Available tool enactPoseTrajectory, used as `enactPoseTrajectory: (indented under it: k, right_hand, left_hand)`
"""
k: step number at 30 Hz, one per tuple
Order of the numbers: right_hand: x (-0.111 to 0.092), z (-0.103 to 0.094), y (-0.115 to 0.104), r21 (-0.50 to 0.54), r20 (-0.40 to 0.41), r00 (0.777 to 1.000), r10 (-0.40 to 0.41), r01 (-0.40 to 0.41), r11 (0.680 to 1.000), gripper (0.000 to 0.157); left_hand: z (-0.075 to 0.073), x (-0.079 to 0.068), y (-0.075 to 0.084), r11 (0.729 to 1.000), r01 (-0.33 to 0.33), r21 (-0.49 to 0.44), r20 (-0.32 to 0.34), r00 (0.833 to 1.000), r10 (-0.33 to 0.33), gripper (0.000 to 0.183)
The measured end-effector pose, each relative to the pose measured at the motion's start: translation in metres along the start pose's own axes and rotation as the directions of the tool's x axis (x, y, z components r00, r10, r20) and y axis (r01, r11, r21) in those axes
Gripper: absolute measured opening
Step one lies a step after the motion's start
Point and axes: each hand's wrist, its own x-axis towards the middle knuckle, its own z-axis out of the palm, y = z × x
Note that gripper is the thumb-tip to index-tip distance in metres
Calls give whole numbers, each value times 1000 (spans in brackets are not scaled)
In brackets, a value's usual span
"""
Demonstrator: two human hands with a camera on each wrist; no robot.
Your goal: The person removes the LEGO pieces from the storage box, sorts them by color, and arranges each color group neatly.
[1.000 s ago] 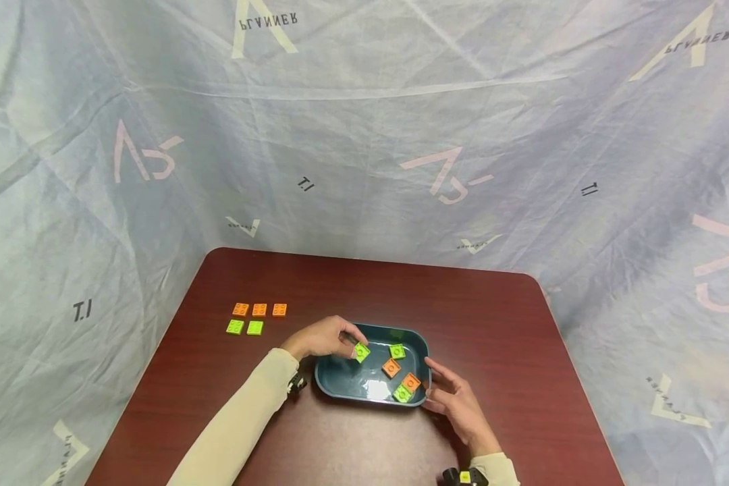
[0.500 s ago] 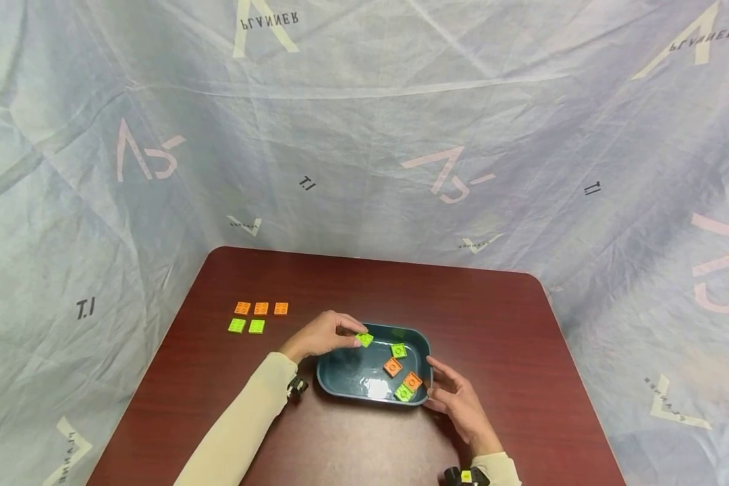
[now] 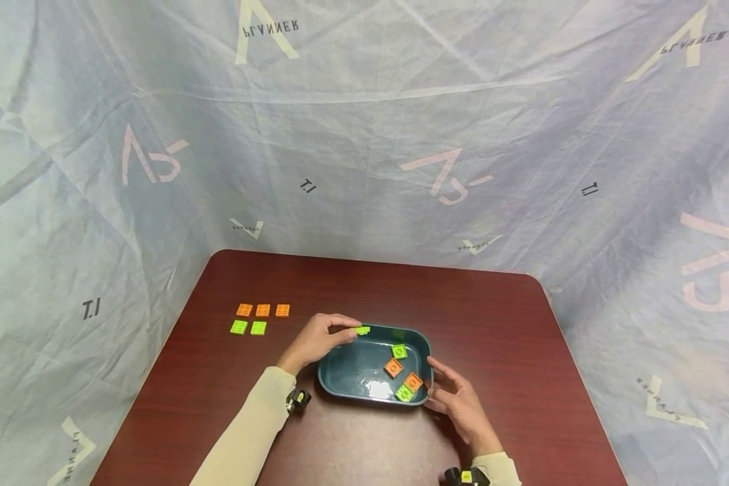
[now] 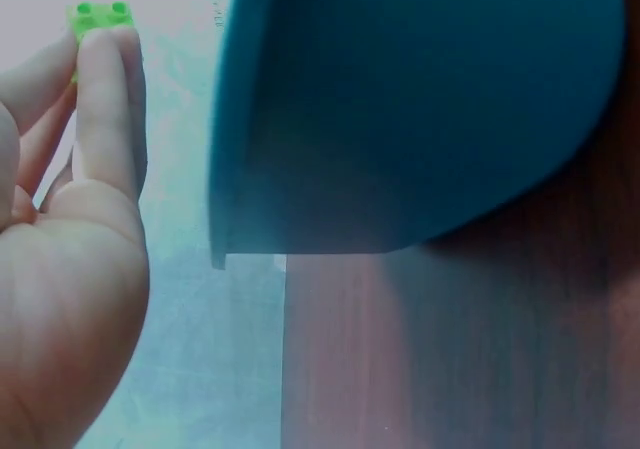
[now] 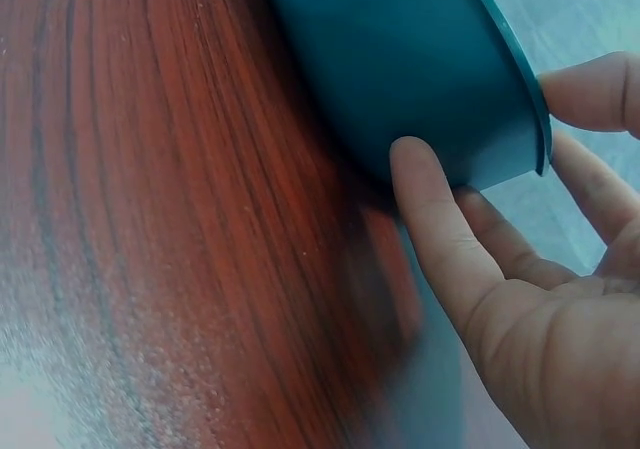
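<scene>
My left hand point(image 3: 318, 339) pinches a lime-green toy brick point(image 3: 362, 330) between thumb and fingertips, over the left back rim of a dark teal tray point(image 3: 346, 395). The brick's studs point(image 4: 101, 11) show beyond the fingertips in the left wrist view. My right hand point(image 3: 460, 403) holds the tray's right end, its fingers spread around the outer wall point(image 5: 420, 79). Inside the tray, to the right, lie a green brick point(image 3: 399, 351), an orange brick point(image 3: 393, 368), another orange brick point(image 3: 414, 383) and another green brick point(image 3: 404, 393). They show their hollow undersides.
On the left of the reddish-brown table point(image 3: 449, 297), orange bricks point(image 3: 263, 310) form a row of three. Two green bricks point(image 3: 258, 328) lie just in front of them. A grey printed cloth point(image 3: 364, 169) hangs behind and at both sides.
The left hand has raised the green brick from inside the tray to its back left rim, tipping it edge-on. My right hand and the tray have stayed put.
</scene>
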Motion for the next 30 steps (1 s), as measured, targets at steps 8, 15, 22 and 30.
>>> enactPoseTrajectory:
  k: [8,15,22,30]
  right_hand:
    - [-2,0,-1,7,9,1000,-1,0,1000,73]
    - [-3,1,-2,15,22,1000,18,-18,1000,74]
    - [-2,0,-1,13,18,1000,23,-23,1000,74]
    - [-1,0,-1,9,0,1000,16,-16,1000,72]
  left_hand:
    - [5,-6,-4,996,36,-81,-93,995,-43,27]
    - [5,-14,-7,998,29,-59,-219,975,-41,24]
    - [1,-21,-8,988,-20,-153,-289,957,-25,33]
    - [-7,-28,-13,995,-32,-93,-319,948,0,32]
